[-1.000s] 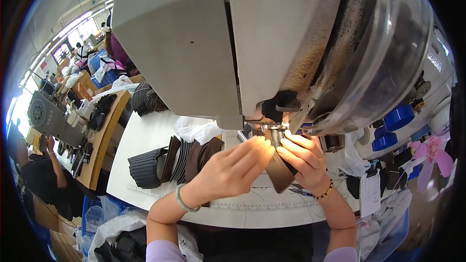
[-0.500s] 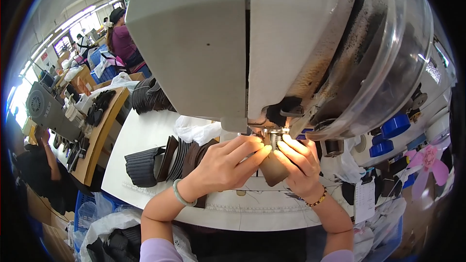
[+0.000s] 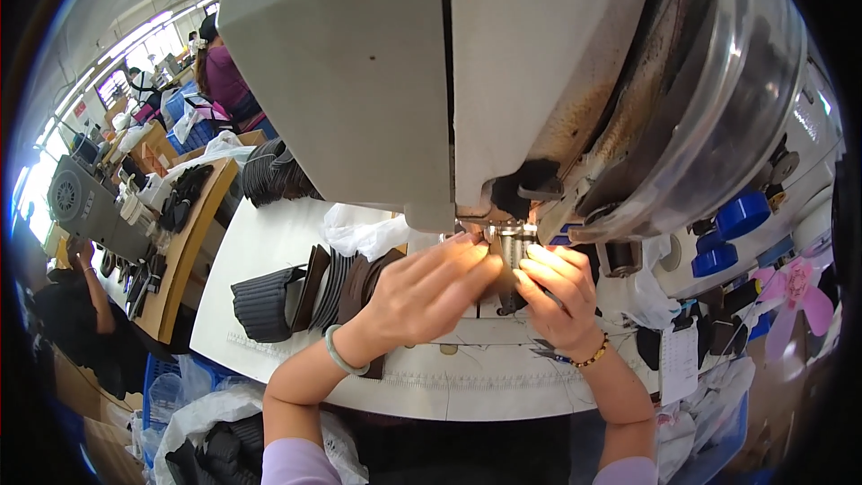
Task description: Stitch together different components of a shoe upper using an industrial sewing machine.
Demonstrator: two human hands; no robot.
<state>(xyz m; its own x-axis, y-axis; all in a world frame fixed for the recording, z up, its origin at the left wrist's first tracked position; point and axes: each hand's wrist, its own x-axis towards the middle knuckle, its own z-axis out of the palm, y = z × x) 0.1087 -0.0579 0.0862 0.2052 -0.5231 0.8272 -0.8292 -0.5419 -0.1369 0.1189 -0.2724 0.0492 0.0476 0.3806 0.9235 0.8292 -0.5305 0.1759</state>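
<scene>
Both my hands are at the needle area of a large sewing machine [image 3: 346, 81], under its lamp. My left hand [image 3: 431, 292], blurred by motion and wearing a pale green bangle, is closed on a flat brown piece [image 3: 491, 289], mostly hidden behind its fingers. Beside the metal presser foot [image 3: 514, 247], my right hand [image 3: 561, 296] has its fingers bent and closed. Whatever its fingertips pinch is hidden. Dark pointed snips [image 3: 549, 355] show beside the right wrist, next to a beaded bracelet.
Ribbed dark pieces [image 3: 268, 305] and brown pieces [image 3: 359, 283] stand left of my hands on the white table [image 3: 431, 404]. White plastic [image 3: 364, 233] lies behind them. Blue spools [image 3: 741, 214] and a pink pinwheel-like flower [image 3: 795, 292] are at right. Other people work at far left.
The brown piece, which showed flat between my hands, has turned away leftward and is now mostly covered by my left hand. The right fingertips are slightly lower beside the presser foot.
</scene>
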